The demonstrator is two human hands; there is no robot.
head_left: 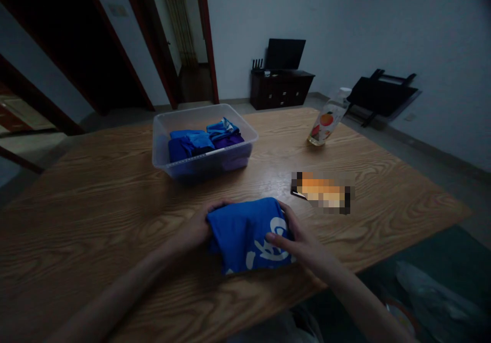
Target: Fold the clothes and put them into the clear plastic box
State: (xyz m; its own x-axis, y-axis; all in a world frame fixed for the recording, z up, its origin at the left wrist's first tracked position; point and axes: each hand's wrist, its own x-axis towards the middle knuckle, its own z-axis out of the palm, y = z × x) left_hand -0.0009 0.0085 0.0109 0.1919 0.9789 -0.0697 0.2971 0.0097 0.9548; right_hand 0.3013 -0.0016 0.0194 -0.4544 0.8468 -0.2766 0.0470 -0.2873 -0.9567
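A folded blue garment (245, 230) with white printed characters lies on the wooden table (115, 199) in front of me. My left hand (201, 225) grips its left side, the fingers partly hidden behind the cloth. On the other side, my right hand (301, 235) has its thumb pressed on the white print, while its fingers curl round the right edge. Just beyond the garment stands a clear plastic bin (205, 166) holding several folded blue and purple clothes (192, 143).
A phone with a blurred-out screen (322, 192) lies right of the garment. Farther back stands a clear bottle (326, 123) with a white cap and fruit label. Beyond the table are a dark cabinet (282, 89) with a screen (286, 54) and a folded black table (379, 97).
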